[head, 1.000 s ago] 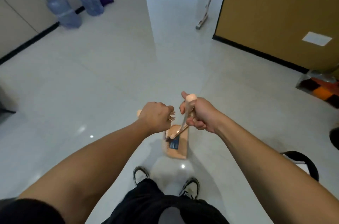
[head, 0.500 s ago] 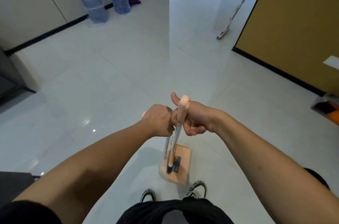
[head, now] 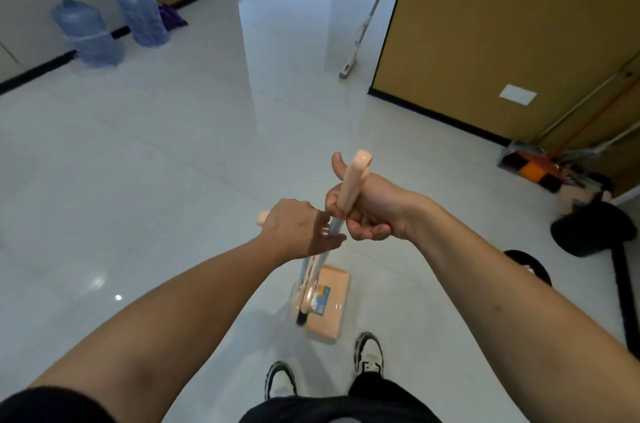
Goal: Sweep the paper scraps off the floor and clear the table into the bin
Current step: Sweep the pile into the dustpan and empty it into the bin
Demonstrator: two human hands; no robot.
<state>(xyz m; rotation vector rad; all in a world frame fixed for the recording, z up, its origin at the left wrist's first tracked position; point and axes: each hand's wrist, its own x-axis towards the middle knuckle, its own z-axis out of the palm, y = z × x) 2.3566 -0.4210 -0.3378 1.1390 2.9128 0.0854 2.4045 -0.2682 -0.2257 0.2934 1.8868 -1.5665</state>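
Note:
Both my hands hold long peach-coloured handles upright in front of me. My right hand (head: 372,211) is closed around the broom handle (head: 355,180), whose rounded top sticks up past my thumb. My left hand (head: 294,232) grips the dustpan handle (head: 263,217), only its end showing left of my knuckles. Below them the peach dustpan (head: 329,313) rests on the white tiled floor just ahead of my shoes, with the dark broom bristles (head: 302,318) at its left edge. A black bin (head: 594,232) stands at the right. No paper scraps show.
Two blue water jugs (head: 86,34) stand by the left wall. A flat mop (head: 363,27) leans on the brown partition (head: 502,24). More brooms and a dustpan (head: 540,169) lie at the right wall. A black chair edge (head: 530,266) is beside my right arm.
The view has tilted up and shifted, showing more of the room. My hands have risen with the handles, and the broom and dustpan now hang more upright near my feet.

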